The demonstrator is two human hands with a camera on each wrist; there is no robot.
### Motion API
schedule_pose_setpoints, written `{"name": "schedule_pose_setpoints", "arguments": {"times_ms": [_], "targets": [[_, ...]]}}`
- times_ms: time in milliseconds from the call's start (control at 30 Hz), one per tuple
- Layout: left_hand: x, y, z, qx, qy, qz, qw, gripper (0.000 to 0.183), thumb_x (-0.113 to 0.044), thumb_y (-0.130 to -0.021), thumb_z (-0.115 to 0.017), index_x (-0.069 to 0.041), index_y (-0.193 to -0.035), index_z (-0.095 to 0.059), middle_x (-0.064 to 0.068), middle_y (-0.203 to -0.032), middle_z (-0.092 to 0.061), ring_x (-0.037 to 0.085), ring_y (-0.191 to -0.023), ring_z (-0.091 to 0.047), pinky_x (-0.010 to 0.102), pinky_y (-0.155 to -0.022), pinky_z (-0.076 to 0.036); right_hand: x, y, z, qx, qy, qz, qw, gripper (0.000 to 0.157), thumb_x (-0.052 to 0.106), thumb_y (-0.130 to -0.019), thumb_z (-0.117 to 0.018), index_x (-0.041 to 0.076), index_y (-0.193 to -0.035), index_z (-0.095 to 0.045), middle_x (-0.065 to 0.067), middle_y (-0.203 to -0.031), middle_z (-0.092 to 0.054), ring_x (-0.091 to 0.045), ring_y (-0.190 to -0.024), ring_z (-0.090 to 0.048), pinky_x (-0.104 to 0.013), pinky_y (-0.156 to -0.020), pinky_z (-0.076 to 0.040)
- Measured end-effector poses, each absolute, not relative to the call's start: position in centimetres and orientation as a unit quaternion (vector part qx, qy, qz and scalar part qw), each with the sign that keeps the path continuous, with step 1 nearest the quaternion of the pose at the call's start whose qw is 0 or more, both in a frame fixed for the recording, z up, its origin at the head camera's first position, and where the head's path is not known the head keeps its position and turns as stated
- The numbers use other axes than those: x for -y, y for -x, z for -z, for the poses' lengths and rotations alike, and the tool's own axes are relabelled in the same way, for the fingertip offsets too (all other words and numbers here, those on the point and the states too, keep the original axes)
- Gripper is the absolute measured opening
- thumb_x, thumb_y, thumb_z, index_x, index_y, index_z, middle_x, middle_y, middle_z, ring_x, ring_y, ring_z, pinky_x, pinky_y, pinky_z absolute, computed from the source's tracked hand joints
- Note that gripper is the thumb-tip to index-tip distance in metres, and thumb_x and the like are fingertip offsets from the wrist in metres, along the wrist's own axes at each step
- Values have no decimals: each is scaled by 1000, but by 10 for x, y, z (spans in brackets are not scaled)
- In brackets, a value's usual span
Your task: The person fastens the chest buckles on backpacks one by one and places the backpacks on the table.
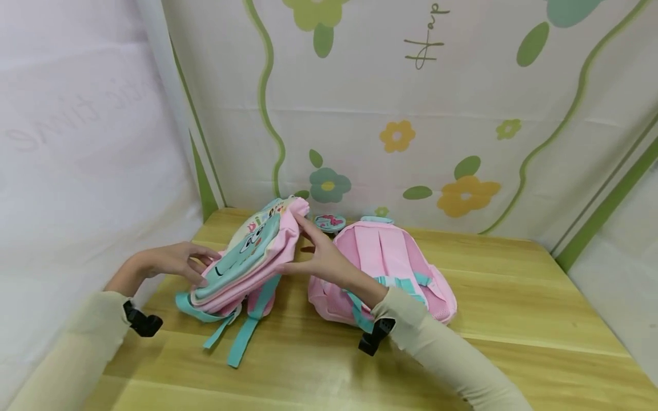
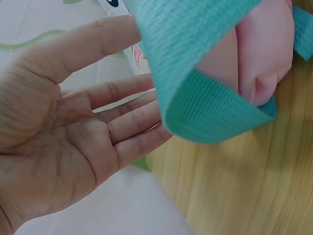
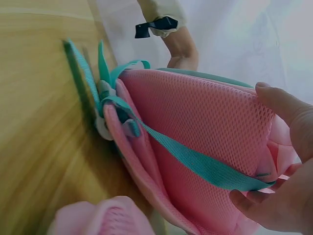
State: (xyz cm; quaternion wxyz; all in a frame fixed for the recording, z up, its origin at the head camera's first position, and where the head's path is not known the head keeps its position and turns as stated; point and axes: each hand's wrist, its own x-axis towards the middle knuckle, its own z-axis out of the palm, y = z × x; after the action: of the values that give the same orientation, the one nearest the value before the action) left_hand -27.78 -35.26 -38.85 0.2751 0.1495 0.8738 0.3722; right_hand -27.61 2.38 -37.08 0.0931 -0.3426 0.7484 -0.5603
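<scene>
A pink backpack (image 1: 257, 251) with a mint cartoon face on its front stands tilted at the left of the table. My left hand (image 1: 180, 261) touches the lower front with its fingers loosely extended. In the left wrist view, a teal strap (image 2: 195, 112) loops in front of the left fingertips. My right hand (image 1: 329, 260) grips the backpack's right side, thumb and fingers spread apart. The right wrist view shows the pink mesh back panel (image 3: 205, 112), with the right fingers (image 3: 244, 203) by a teal strap (image 3: 195, 164).
A second pink backpack (image 1: 382, 245) lies beside the right forearm, its shoulder straps facing up. Behind the bags is a small round teal-rimmed item (image 1: 330, 222) with a pink picture. Teal strap ends (image 1: 244, 339) trail on the wooden table (image 1: 308, 365). Printed cloth walls (image 1: 354, 91) surround the table's back and sides.
</scene>
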Motion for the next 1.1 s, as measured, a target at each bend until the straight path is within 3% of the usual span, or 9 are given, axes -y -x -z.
{"name": "schedule_pose_setpoints", "arguments": {"times_ms": [267, 433, 800, 1100], "targets": [[342, 278, 398, -859, -147, -405, 276, 81, -21, -87, -81, 6, -151, -40, 24, -143, -51, 32, -126, -60, 35, -98, -55, -29, 284, 354, -744, 351, 561, 95, 101, 17, -82, -85, 30, -162, -24, 3, -152, -44, -23, -135, -49, -53, -114, -42], [333, 280, 403, -858, -152, -410, 269, 81, -23, -88, -80, 4, -153, -40, 24, -145, -50, 34, -129, -59, 40, -101, -55, -35, 290, 344, -756, 346, 548, 91, 101, 16, -82, -86, 28, -162, -25, 1, -146, -51, -18, -127, -56, -47, -111, -47], [314, 283, 409, -839, -179, -438, 269, 80, -20, -91, -77, 3, -155, -36, 25, -145, -48, 35, -130, -57, 33, -98, -54, -37, 296, 318, -758, 360, 536, 97, 97, 16, -85, -82, 21, -163, -24, 0, -162, -34, -22, -142, -46, -46, -110, -48], [299, 287, 419, -822, -191, -466, 266, 81, -18, -90, -77, 4, -155, -34, 26, -144, -49, 35, -129, -58, 33, -98, -55, -42, 300, 305, -773, 344, 524, 94, 97, 19, -83, -85, 20, -162, -29, 0, -159, -38, -19, -142, -46, -42, -113, -45]]}}
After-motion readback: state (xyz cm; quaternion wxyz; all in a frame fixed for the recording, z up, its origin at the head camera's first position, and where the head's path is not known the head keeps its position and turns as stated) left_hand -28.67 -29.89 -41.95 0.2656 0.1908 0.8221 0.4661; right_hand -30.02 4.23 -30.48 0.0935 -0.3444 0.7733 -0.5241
